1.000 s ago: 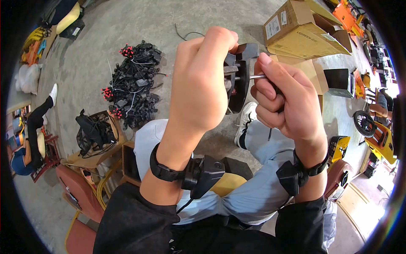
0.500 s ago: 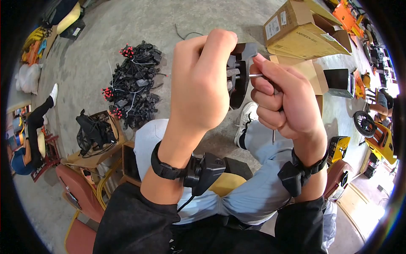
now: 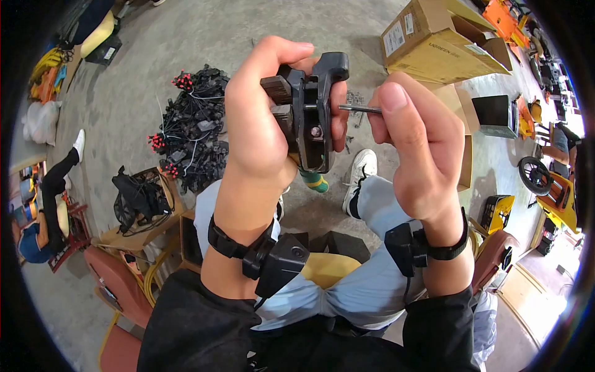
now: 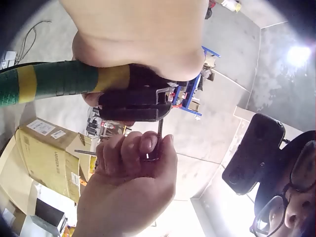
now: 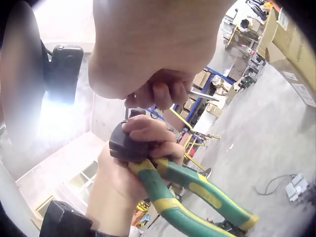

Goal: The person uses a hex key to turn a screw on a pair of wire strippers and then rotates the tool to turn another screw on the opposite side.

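Observation:
The left hand (image 3: 257, 118) grips a black plastic part (image 3: 313, 118) together with pliers, whose green and yellow handles (image 5: 170, 205) show in the right wrist view. Inside the part's open side is a small round metal piece (image 3: 316, 131). The right hand (image 3: 427, 142) pinches a thin metal rod-like tool (image 3: 359, 109) between thumb and curled fingers, its tip beside the black part in the head view. The left wrist view shows the tool's shaft (image 4: 160, 129) reaching up to the part's edge; contact is unclear.
Bundled black parts with red tips (image 3: 198, 130) lie on the concrete floor at left. An open cardboard box (image 3: 434, 46) stands at upper right. Small loose pieces (image 3: 355, 99) are on the floor beyond the hands. A wooden box with a black bag (image 3: 133, 195) is at lower left.
The left hand has moved left and turned, bringing the black part's open side and a green handle end into view. The right hand's tool has come away from the part in the head view.

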Action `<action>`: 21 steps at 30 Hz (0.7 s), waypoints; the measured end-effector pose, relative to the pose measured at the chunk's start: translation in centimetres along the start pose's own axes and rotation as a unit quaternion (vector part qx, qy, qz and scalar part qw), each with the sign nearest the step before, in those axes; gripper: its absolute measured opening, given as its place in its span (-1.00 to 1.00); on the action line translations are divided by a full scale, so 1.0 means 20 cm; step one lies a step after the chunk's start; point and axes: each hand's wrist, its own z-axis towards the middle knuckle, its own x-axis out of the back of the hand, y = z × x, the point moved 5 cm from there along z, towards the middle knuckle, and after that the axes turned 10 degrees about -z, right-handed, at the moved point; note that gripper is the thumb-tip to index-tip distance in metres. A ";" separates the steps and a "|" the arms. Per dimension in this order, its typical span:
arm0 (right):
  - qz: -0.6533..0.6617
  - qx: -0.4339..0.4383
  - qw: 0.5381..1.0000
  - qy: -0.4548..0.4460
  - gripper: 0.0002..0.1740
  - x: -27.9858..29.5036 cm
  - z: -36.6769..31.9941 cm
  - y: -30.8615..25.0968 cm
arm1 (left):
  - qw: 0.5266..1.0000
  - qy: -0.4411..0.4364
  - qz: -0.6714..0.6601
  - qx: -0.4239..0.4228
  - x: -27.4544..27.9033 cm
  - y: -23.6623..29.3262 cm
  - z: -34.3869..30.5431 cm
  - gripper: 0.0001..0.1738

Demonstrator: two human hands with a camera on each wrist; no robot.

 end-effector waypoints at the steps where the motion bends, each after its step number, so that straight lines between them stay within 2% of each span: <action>1: 0.000 0.000 1.000 0.000 -0.56 0.00 0.00 0.00 | 1.000 -0.005 0.000 0.009 0.00 0.00 0.00 -0.54; 4: -0.005 0.018 1.000 0.014 -0.59 0.01 -0.01 0.01 | 1.000 -0.007 0.003 0.024 -0.01 -0.01 0.00 -0.54; 7: -0.068 0.039 0.996 -0.036 -0.63 0.00 -0.01 0.00 | 0.999 0.001 -0.005 0.039 -0.01 -0.01 -0.01 -0.54; 9: -0.105 0.119 0.987 -0.012 -0.67 0.00 -0.01 0.00 | 0.999 0.008 -0.017 0.049 0.00 -0.01 -0.01 -0.54; 13: -0.142 0.167 0.975 -0.022 -0.70 0.00 0.02 0.01 | 0.996 -0.023 -0.015 0.084 -0.01 -0.02 0.00 -0.54; 15: -0.194 0.253 0.948 -0.014 -0.72 0.00 0.02 -0.01 | 0.995 -0.026 -0.020 0.095 -0.01 -0.03 0.00 -0.55; 16: -0.194 0.253 0.948 -0.015 -0.72 0.00 0.01 -0.02 | 0.994 -0.021 -0.010 0.104 0.00 -0.03 0.00 -0.55; 18: -0.153 0.158 0.975 -0.040 -0.70 0.00 0.01 0.00 | 0.994 -0.015 0.001 0.112 0.00 -0.03 0.00 -0.56; 19: -0.153 0.158 0.975 -0.041 -0.70 -0.01 0.00 0.00 | 0.996 -0.007 0.009 0.084 0.00 -0.03 0.00 -0.56; 21: -0.072 0.070 0.994 -0.048 -0.65 -0.03 0.00 0.03 | 0.998 0.000 0.017 0.056 0.01 -0.01 0.00 -0.57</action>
